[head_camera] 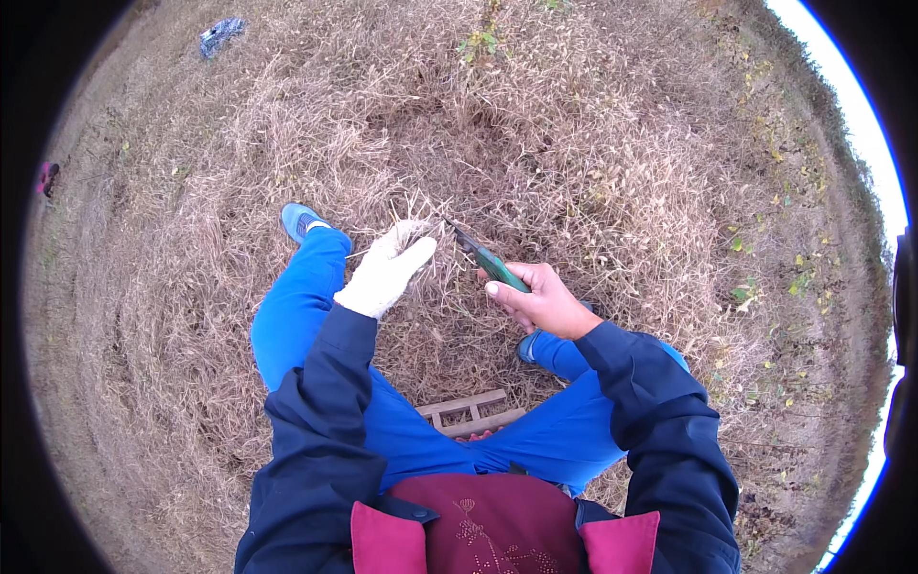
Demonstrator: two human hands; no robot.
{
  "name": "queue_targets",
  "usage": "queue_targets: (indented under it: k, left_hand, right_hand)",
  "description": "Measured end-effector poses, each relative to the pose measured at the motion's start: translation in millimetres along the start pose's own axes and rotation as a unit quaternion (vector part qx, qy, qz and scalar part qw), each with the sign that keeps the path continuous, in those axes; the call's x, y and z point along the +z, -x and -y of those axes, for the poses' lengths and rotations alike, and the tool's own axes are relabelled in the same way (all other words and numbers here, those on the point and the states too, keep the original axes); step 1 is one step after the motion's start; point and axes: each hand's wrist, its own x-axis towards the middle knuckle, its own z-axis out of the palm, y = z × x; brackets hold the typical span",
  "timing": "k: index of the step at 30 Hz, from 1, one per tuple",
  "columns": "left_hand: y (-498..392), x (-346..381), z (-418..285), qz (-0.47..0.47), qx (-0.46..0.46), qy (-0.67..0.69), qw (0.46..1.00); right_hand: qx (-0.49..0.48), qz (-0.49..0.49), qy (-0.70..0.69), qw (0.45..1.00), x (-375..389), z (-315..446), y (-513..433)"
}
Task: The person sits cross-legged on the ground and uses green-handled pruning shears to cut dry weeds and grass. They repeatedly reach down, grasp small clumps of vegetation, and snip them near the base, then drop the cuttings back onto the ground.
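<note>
My left hand (pixel 387 269), in a white knitted glove, is closed around a small bunch of dry straw stalks (pixel 414 208). Their pale ends stick out past the fingers. In my bare right hand (pixel 541 298) is a green-handled cutting tool (pixel 495 265) with a dark, narrow blade. The blade points up and left, and its tip comes close to the stalks beside the glove; whether it touches them I cannot tell. Dry, matted plants (pixel 459 154) cover the ground below both hands.
Between my blue-trousered legs stands a low wooden stool (pixel 473 412), its slatted frame partly hidden. My blue shoes (pixel 300 221) rest among the straw. A crumpled grey-blue bag or cloth (pixel 221 36) lies far off at upper left. Another person (pixel 47 178) shows at the left rim.
</note>
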Motion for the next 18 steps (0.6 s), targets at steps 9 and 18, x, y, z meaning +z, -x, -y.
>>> queue_targets:
  k: [9, 18]
  left_hand:
    - [-2, -14, 7, -0.020, -0.008, -0.165, 0.986]
    - [2, -11, -6, -0.123, 0.011, -0.078, 0.989]
  right_hand:
    - [0.014, 0.023, -0.019, 0.999, -1, -10, -6]
    - [0.026, 0.096, -0.008, 0.995, -10, -8, -4]
